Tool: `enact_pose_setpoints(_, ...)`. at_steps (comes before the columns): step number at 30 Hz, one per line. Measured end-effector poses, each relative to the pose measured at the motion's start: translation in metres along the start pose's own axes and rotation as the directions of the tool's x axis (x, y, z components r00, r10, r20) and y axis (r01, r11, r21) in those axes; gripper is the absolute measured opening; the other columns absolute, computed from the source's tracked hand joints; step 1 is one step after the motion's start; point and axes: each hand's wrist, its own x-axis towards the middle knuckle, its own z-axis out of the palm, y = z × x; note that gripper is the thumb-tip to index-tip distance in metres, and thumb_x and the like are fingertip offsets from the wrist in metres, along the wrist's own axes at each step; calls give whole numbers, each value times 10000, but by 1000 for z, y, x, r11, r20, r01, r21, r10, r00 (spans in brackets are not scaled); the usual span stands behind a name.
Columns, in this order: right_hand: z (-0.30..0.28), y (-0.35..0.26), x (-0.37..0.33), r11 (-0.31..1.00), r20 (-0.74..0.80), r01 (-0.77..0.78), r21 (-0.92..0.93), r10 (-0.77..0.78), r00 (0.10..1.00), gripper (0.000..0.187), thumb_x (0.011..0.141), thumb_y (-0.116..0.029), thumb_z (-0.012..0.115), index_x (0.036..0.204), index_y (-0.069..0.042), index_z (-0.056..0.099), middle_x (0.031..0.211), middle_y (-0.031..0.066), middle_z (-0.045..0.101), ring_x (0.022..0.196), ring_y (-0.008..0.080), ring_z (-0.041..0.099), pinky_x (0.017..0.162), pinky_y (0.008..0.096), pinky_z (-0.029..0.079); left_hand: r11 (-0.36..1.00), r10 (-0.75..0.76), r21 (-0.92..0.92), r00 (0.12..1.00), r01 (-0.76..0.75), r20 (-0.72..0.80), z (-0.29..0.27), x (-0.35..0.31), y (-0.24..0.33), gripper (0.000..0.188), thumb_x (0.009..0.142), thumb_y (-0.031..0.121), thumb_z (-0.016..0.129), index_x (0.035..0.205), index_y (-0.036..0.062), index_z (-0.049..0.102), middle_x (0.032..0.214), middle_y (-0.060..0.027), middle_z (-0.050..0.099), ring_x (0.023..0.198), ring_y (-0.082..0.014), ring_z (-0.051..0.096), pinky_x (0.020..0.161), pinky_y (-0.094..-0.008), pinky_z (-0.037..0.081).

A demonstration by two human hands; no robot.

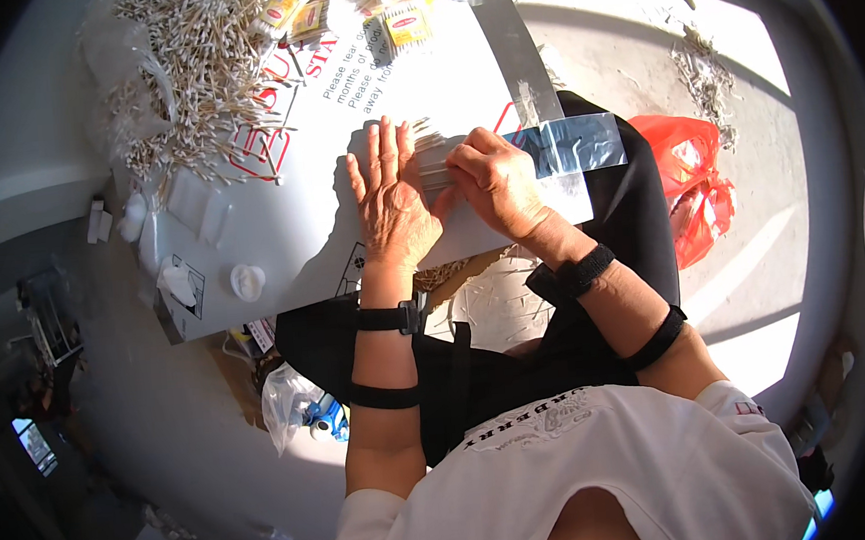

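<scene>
A small row of cotton swabs lies on the white printed board, between my two hands. My left hand rests flat beside it, fingers stretched out and thumb reaching toward the swabs. From the other side my right hand is closed, with its curled fingertips at the swab ends; the exact grip is partly hidden under the fingers. Just right of that hand, a clear plastic bag hangs over the board's edge. A large heap of loose cotton swabs covers the far left.
Packed swab bundles with yellow labels sit at the far side of the white board. A small white cup stands near its front left. Red plastic bags lie on the floor to the right, with scattered swabs beyond.
</scene>
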Motion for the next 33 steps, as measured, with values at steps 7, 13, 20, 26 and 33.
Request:
enact_pose_setpoints(7,-1,7,-4,1000,17,8,13,-9,1000,113,709,-12,692,794,-72,649,778,72,580,722,279,627,622,349,518,1000,12,25,999,-13,47,5,-12,5,784,874,395,627,1505,106,261,1577,-106,216,1465,-284,180,1173,-535,119)
enact_pose_setpoints(13,-3,2,-1,923,-36,-181,339,205,978,185,800,22,653,980,-25,649,1007,95,607,851,213,633,732,315,523,998,40,57,999,-40,4,5,-5,3,823,843,417,653,1489,52,297,1580,-110,214,1464,-268,192,1176,-528,112)
enact_pose_setpoints(20,4,-2,14,1000,39,18,10,-18,999,408,759,28,652,1161,-19,611,1241,140,563,1129,333,545,967,396,457,998,61,-15,998,-61,-18,8,-18,0,789,842,388,654,1469,30,335,1568,-116,247,1466,-255,184,1184,-514,104)
enact_pose_setpoints(26,13,26,0,994,30,-6,109,3,1000,335,778,48,618,1107,-18,613,1296,154,548,1206,317,519,1012,395,421,996,68,-38,981,-76,-181,6,-15,4,789,781,393,710,1404,4,423,1568,-142,207,1467,-266,165,1193,-510,86)
enact_pose_setpoints(33,14,31,0,904,7,-24,426,23,1000,401,1009,-121,422,1382,24,452,1483,130,408,1362,254,394,1136,369,281,978,91,199,987,-63,-136,36,-20,8,824,845,638,439,1432,61,412,1538,-111,318,1475,-260,134,1193,-540,-63)
